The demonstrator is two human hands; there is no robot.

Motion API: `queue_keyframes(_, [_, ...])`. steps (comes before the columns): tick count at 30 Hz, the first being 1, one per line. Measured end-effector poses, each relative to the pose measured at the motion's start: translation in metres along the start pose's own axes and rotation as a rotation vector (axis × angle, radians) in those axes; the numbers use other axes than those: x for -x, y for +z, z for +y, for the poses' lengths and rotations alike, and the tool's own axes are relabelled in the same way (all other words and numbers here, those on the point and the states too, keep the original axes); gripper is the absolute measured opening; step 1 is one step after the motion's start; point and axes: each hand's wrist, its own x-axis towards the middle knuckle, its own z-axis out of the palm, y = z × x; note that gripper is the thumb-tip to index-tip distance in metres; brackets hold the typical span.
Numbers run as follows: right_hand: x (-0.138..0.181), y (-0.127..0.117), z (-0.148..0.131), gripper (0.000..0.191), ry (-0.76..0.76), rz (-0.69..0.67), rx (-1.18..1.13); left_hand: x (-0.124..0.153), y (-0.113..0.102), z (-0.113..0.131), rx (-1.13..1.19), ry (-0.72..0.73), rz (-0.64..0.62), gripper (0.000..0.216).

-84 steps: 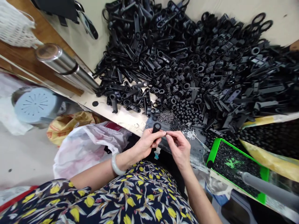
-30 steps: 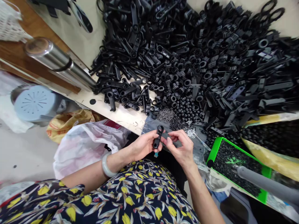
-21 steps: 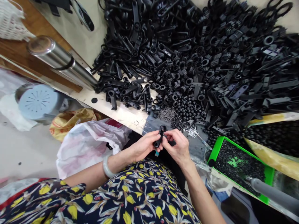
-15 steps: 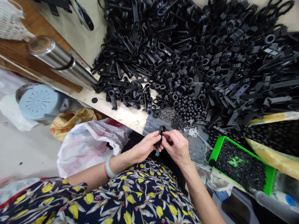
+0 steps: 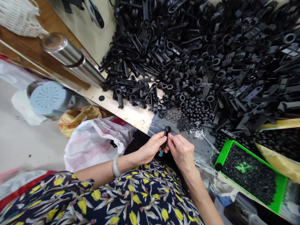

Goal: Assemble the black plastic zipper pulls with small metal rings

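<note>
A small elongated black plastic part (image 5: 167,132) with a rounded upper end stands between my two hands, above the table's near edge. My left hand (image 5: 153,146) is closed around its lower portion from the left. From the right, my right hand (image 5: 180,149) pinches at the side of the same part with thumb and forefinger; whether a smaller piece sits between those fingertips is hidden. Just beyond the hands lie a heap of tiny metal springs or screws (image 5: 173,115), black balls (image 5: 194,109) and a scatter of silver pins (image 5: 198,134).
Black plastic parts (image 5: 187,47) are heaped over the table. A green tray (image 5: 226,150) of small black pieces sits right, near a yellow bag (image 5: 276,159). At left stand a steel flask (image 5: 75,61) and a blue stool (image 5: 48,97); a white plastic bag (image 5: 86,143) hangs below.
The whole view has shifted, so everything appears slightly further right. Both hands keep hold of the black part, with the right fingers still pressed at its side.
</note>
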Motion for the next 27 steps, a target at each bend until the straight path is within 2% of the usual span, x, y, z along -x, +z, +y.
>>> queue_keyframes(8, [-0.003,-0.002,-0.001,0.020,0.021,-0.023,0.020,0.000,-0.002,0.001,0.007,0.004,-0.021,0.033])
queue_keyframes(19, [-0.011,-0.005,0.000,0.020,-0.052,-0.026,0.105,-0.003,-0.008,-0.002,0.005,0.019,-0.043,0.026])
queue_keyframes(27, [-0.027,-0.009,-0.001,0.025,-0.162,-0.207,0.292,-0.011,-0.013,-0.008,-0.110,0.078,-0.044,0.034])
